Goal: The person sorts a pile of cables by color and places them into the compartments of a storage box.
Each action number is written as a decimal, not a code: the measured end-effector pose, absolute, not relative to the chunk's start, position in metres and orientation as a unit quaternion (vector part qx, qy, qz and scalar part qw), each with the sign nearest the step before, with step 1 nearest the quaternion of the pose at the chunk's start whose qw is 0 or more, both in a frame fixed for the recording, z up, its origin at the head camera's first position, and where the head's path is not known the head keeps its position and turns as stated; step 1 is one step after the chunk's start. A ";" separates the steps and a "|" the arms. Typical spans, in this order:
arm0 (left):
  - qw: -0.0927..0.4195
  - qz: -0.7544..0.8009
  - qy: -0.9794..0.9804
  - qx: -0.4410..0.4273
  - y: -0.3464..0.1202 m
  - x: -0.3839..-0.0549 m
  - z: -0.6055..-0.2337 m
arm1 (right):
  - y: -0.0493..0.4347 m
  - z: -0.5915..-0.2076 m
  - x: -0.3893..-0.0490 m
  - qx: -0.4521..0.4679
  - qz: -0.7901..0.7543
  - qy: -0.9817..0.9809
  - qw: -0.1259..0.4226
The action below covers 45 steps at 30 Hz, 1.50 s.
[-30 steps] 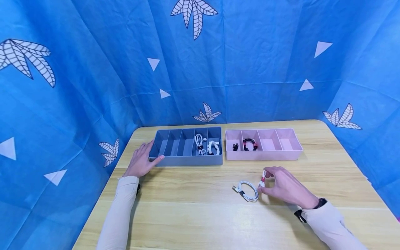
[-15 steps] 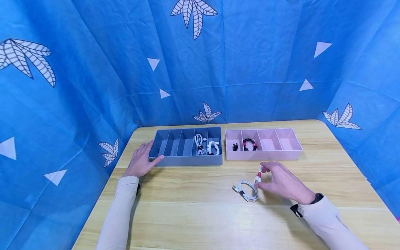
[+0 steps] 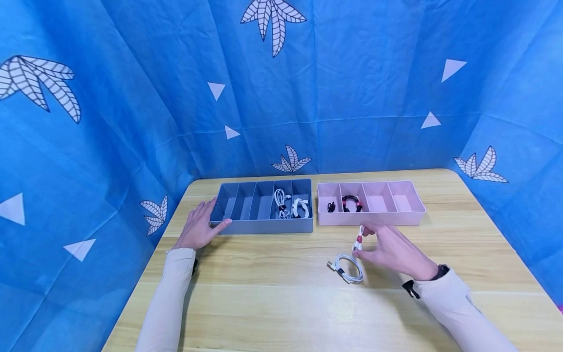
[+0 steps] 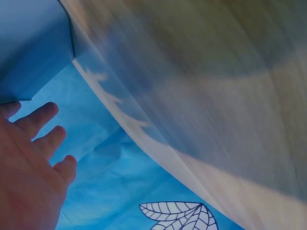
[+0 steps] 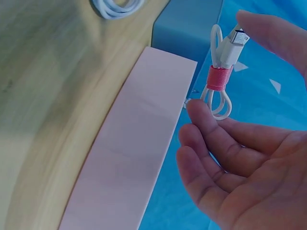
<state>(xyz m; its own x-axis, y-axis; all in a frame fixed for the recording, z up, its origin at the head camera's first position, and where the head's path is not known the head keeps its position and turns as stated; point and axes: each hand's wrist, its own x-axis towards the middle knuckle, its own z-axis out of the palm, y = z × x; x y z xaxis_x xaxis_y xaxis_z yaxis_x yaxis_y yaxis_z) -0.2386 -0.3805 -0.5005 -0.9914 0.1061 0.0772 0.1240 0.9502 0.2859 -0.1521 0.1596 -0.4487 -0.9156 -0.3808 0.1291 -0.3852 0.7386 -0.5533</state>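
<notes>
A short white USB cable (image 3: 358, 240), bundled with a red tie, is pinched between the thumb and fingers of my right hand (image 3: 393, 249). In the right wrist view the cable's metal plug (image 5: 241, 36) points up toward the thumb. Below that hand, a coiled white cable (image 3: 340, 272) with a black tie lies on the table. My left hand (image 3: 198, 227) rests at the left end of a blue-grey divided box (image 3: 264, 227), its fingers spread along the side and its thumb by the front wall. A pink divided box (image 3: 369, 219) stands just beyond my right hand.
White cables (image 3: 280, 200) and a thick white bundle (image 3: 301, 208) occupy the blue-grey box's right compartments. The pink box holds a small black cable (image 3: 331, 207) and a black coil with red ties (image 3: 346, 205). A blue patterned curtain (image 3: 360, 98) hangs behind the wooden table (image 3: 272, 298).
My right hand has moved left and farther from me with the red-tied cable, toward the pink box. My left hand and the coil on the table have stayed in place.
</notes>
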 end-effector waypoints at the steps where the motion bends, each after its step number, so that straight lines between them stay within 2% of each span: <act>1: 0.032 -0.145 -0.987 -0.060 -0.381 -0.239 -0.501 | 0.159 -0.448 -0.153 0.207 0.298 -0.932 0.006; 6: 0.038 -0.141 -0.987 -0.065 -0.381 -0.240 -0.500 | 0.154 -0.446 -0.159 0.224 0.291 -0.929 0.035; 35: 0.048 -0.144 -0.986 -0.063 -0.380 -0.237 -0.500 | 0.130 -0.428 -0.177 0.252 0.259 -0.929 0.077; 45: 0.050 -0.144 -0.986 -0.066 -0.380 -0.237 -0.500 | 0.124 -0.422 -0.181 0.250 0.276 -0.925 0.075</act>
<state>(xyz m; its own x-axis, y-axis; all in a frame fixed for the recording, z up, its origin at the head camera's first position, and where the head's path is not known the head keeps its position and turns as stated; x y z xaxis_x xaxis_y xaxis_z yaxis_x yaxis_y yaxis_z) -0.2371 -0.3805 -0.4999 -0.9862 0.1157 0.1186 0.1449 0.9495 0.2783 -0.1810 0.1240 -0.4223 -0.8641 -0.4200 0.2774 -0.5034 0.7228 -0.4735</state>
